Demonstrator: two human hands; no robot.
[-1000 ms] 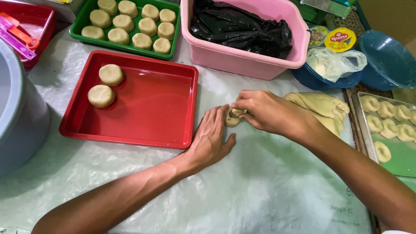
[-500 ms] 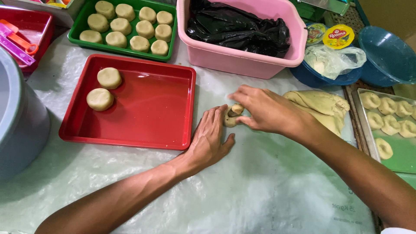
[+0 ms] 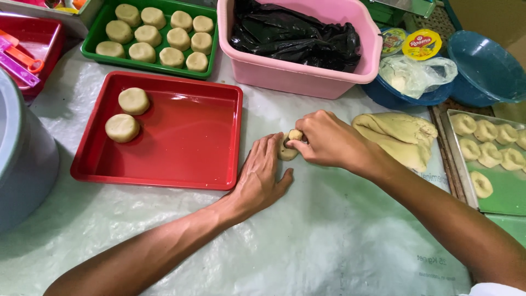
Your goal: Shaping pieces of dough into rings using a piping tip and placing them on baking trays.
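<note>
Nearby, a red tray holds two dough discs. Beside it on the plastic sheet, the left hand lies flat, fingers steadying a dough piece pinched by the right hand.

Head camera looks steeply down, close over table.

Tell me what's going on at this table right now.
A person is shaping a small pale dough piece on the white plastic-covered table. The right hand pinches its top, and the left hand steadies it from the side. To the left, a shallow red rectangular tray holds two round dough discs; a green tray behind it holds many more. A folded slab of raw dough lies to the right.
</note>
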